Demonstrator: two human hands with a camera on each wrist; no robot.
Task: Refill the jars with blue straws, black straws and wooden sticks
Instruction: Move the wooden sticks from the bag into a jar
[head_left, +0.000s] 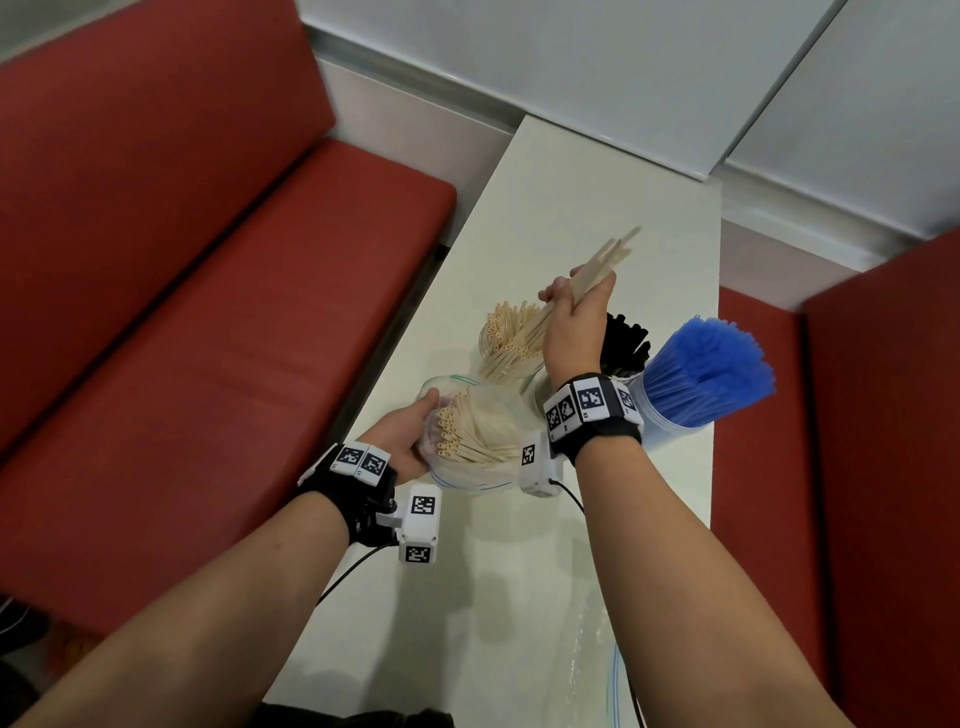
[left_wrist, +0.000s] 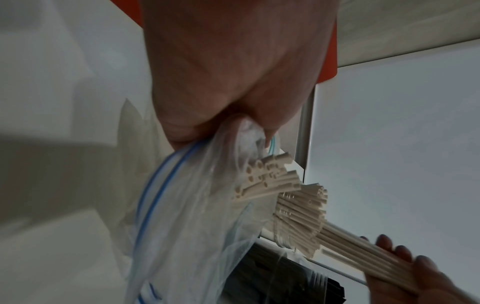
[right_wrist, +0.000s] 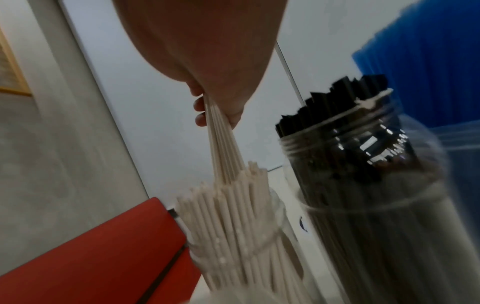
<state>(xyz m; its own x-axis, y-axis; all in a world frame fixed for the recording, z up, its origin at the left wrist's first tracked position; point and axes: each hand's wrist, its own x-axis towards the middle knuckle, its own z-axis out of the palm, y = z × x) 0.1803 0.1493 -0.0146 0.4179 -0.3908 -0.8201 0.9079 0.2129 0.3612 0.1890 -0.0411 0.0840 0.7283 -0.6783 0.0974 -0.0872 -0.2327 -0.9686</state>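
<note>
Lowering the bunch of wooden sticks (head_left: 582, 288) clenched in our right hand (head_left: 571, 332) into the stick jar (head_left: 506, 371) on the tabletop (head_left: 582, 202), we should feed them steeply while our left hand (head_left: 402, 441) pinches the zip bag (head_left: 467, 467) open.

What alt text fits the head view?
The right hand grips a bundle of sticks, lower ends in a stick jar. The left hand holds an open bag of more sticks on the white table. Jars of black straws and blue straws stand at right.
</note>
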